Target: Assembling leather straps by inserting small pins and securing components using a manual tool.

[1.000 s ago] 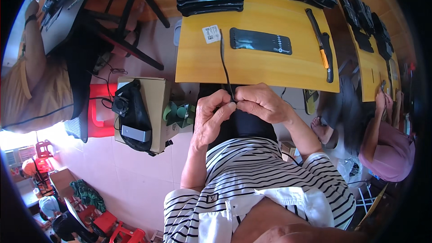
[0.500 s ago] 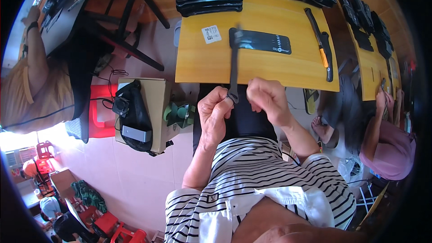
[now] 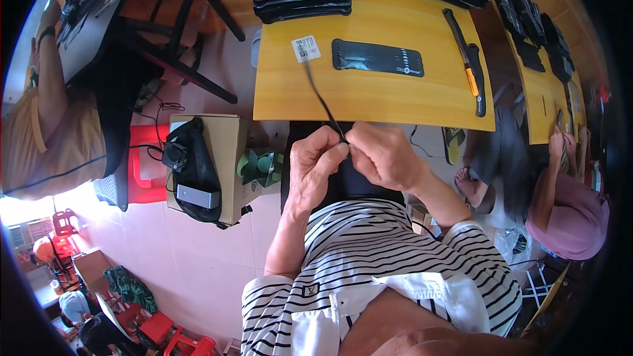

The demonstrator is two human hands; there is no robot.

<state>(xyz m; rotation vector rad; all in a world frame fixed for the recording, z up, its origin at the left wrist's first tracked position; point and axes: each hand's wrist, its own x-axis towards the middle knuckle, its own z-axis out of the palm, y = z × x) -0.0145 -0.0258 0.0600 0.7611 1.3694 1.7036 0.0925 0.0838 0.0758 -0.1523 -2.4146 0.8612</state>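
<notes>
Carefully done, both pinches stay close: the left hand [image 3: 315,166] and right hand [image 3: 382,155] each nip the thin black cord [image 3: 321,97] at the yellow wooden table's [image 3: 369,99] near edge, its white tag [image 3: 305,48] trailing flat.

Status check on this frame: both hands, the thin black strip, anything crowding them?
Left hand and right hand both pinch the near end of the thin black strip. Far end carries a white tag, over the yellow table. Nothing in the way.
</notes>
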